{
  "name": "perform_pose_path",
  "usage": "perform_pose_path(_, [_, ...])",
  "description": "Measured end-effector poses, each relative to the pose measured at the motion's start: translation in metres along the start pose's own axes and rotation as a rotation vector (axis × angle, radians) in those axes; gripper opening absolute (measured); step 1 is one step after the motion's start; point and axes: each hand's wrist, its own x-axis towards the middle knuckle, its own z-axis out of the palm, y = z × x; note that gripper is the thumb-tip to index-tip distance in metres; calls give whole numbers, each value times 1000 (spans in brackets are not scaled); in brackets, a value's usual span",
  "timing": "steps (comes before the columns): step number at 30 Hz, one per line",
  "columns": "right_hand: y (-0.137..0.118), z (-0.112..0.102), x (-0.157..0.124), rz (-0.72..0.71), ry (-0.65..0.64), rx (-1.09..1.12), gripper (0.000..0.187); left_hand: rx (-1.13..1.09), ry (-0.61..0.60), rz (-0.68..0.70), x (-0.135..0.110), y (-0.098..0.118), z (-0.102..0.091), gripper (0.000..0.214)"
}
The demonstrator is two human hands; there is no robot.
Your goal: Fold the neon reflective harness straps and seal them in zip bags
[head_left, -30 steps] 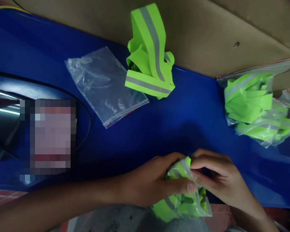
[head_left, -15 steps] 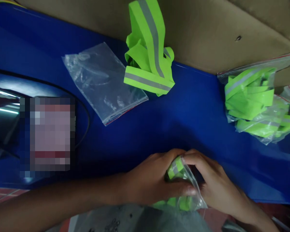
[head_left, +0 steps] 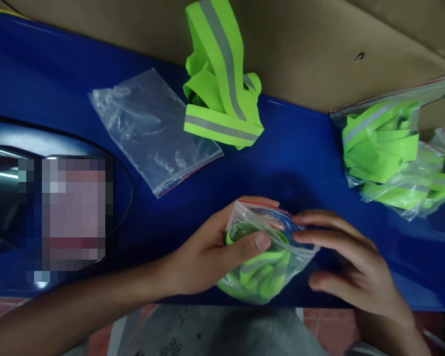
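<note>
1. Since half a second ago the zip bag point(head_left: 270, 257) has come away from the near edge and up onto the blue table point(head_left: 300, 148). Its red-striped mouth now faces 12 o'clock, and the hands, which were pressed together over it, have parted.
2. The left hand point(head_left: 211, 252) comes in from 8 o'clock. Its grip is clenched on the zip bag, with the thumb across the front face and the fingers behind the mouth edge.
3. The right hand point(head_left: 352, 267) lies at 3 o'clock of the bag. Its grip is released: the fingers are spread and nearly straight, and only the fingertips point(head_left: 300, 235) touch the bag's right edge.
4. Inside the zip bag lies a folded green reflective strap point(head_left: 259, 277), bunched toward the bottom at 6 o'clock.
5. At 10 o'clock of the hands, well apart, an empty bag point(head_left: 152, 128) lies flat on the table.
6. At 12 o'clock a loose strap bundle point(head_left: 222, 104) sits just beside the empty bag, its upper end resting on the brown cardboard point(head_left: 311, 44).
7. At 2 o'clock two packed bags point(head_left: 385, 148) lie overlapping at the table's far right edge.
</note>
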Motion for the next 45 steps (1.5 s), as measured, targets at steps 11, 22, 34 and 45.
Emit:
perform_pose_path(11, [21,1,8,-5,-52,345,13,211,-53,-131,6,8,-6,38])
perform_pose_path(22, [15,14,7,323,-6,361,23,110,35,-116,3,6,-2,35])
perform_pose_path(34, [24,11,17,576,10,603,22,169,358,-77,11,3,-5,38])
perform_pose_path(45, [26,15,11,416,18,413,10,249,355,-51,8,2,-4,39])
